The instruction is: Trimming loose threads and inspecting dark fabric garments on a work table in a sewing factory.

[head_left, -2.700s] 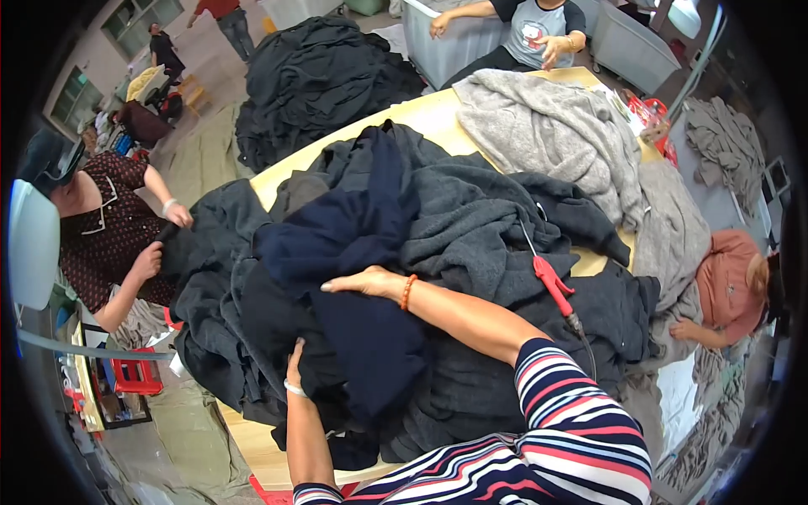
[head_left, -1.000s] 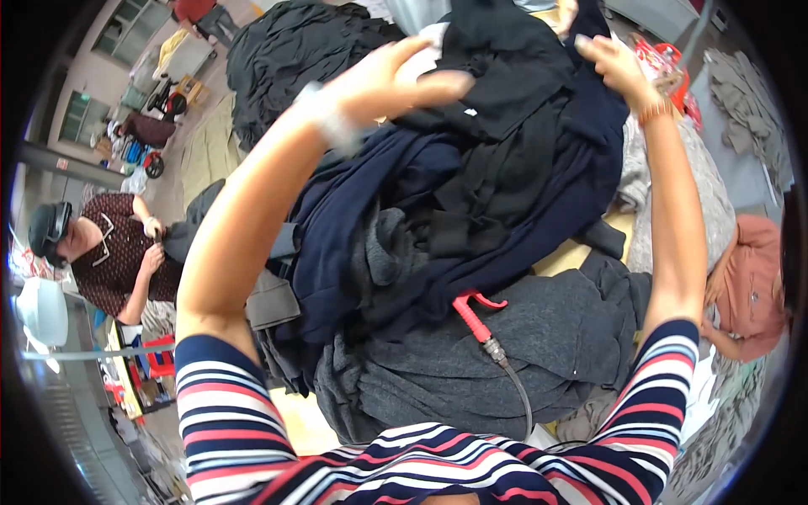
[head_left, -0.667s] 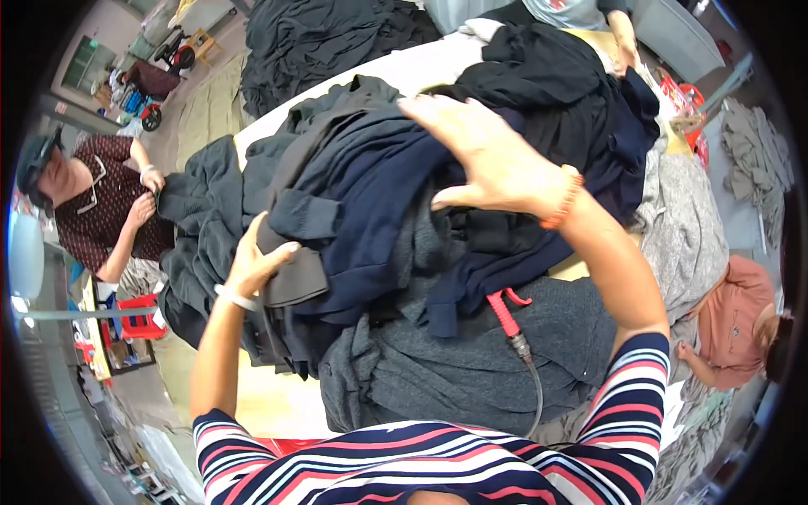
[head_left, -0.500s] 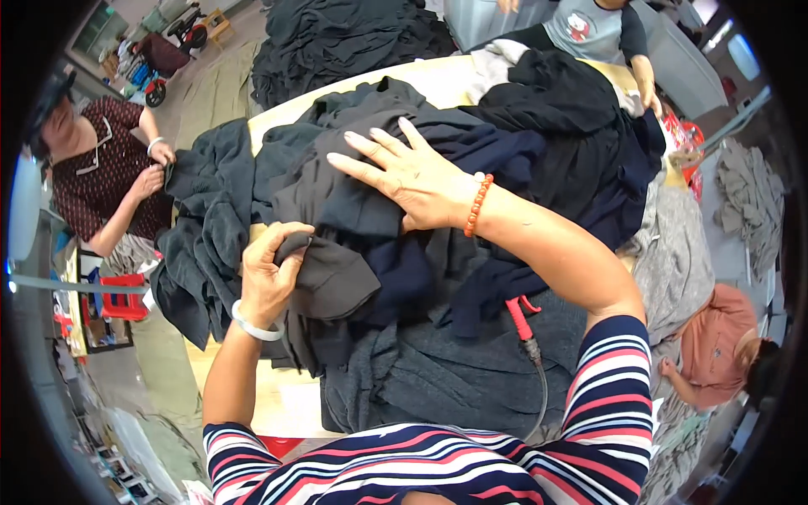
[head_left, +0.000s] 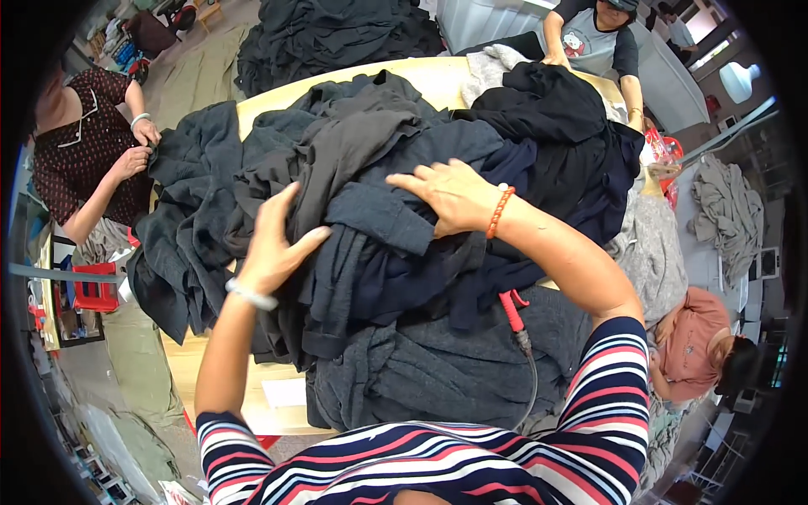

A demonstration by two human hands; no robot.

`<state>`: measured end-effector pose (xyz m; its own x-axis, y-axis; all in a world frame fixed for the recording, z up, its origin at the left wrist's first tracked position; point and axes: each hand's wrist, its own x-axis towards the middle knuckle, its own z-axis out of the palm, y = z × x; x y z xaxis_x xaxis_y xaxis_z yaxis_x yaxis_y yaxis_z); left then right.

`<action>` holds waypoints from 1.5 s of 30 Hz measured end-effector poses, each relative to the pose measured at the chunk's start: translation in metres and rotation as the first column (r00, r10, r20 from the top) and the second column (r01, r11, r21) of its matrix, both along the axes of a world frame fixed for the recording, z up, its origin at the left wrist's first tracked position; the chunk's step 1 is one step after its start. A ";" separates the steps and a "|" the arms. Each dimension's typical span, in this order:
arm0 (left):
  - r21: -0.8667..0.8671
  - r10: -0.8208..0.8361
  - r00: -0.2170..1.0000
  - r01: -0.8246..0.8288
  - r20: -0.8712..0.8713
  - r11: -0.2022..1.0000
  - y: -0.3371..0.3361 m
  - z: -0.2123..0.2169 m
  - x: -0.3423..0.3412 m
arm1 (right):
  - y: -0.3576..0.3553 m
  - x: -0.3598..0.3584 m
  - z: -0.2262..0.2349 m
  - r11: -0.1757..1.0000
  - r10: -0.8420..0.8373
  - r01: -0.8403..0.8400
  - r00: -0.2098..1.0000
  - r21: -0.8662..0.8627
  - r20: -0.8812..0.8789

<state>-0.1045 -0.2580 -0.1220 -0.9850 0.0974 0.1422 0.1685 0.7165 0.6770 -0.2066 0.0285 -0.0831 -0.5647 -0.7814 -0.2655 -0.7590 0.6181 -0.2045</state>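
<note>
Dark knit garments lie heaped on the table in front of me. My left hand (head_left: 271, 251) is open at the heap's left front, thumb spread from the fingers, beside a brownish-grey garment (head_left: 349, 135). My right hand (head_left: 459, 200) rests open, fingers stretched out, on a blue-grey knit garment (head_left: 391, 217). A folded end of that garment lies between my two hands. Navy cloth (head_left: 396, 290) shows below it. Nearer to me is a flat dark grey knit (head_left: 438, 370), with a red-handled air gun (head_left: 512, 311) on it.
A hose (head_left: 533, 387) runs from the air gun toward me. Bare wood shows on the table (head_left: 198, 379) at front left, beside a white paper (head_left: 284, 392). One person handles cloth at the left; another stands across the table. A third person is at far right, near grey cloth (head_left: 656, 261).
My left hand has let go of the brownish-grey cloth and opened. My right hand has moved right and slightly nearer. The blue-grey garment's end now lies uncovered between them.
</note>
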 end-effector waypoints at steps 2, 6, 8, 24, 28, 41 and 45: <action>0.232 0.000 0.996 -0.022 0.095 0.972 0.017 -0.029 -0.030 | -0.006 0.002 -0.001 0.976 0.191 -0.209 0.952 -0.053 -0.240; 0.694 -0.090 0.980 -0.060 0.178 0.718 0.018 -0.071 -0.033 | -0.044 -0.007 -0.038 0.847 0.258 -0.290 0.957 -0.446 -0.132; 0.829 -0.178 0.930 -0.186 0.322 0.528 0.028 -0.070 -0.024 | -0.031 -0.008 -0.039 0.883 0.246 -0.245 0.968 -0.400 -0.050; 0.099 0.200 0.906 -0.253 0.373 0.962 -0.029 -0.103 0.021 | 0.107 -0.013 0.073 0.764 -0.085 0.003 0.992 -0.645 -0.096; 0.117 0.024 0.915 -0.078 0.403 0.990 -0.008 -0.114 0.039 | 0.157 -0.029 0.101 0.721 -0.363 0.123 0.905 -0.682 -0.221; 0.307 -0.022 0.910 -0.116 0.413 0.945 -0.025 -0.127 0.020 | 0.419 -0.159 0.234 0.373 -0.876 0.181 -0.254 -0.910 -0.410; 0.143 0.043 0.921 -0.106 0.388 0.984 -0.044 -0.140 0.038 | 0.362 -0.156 0.217 0.253 -0.887 0.082 -0.377 -0.964 -0.265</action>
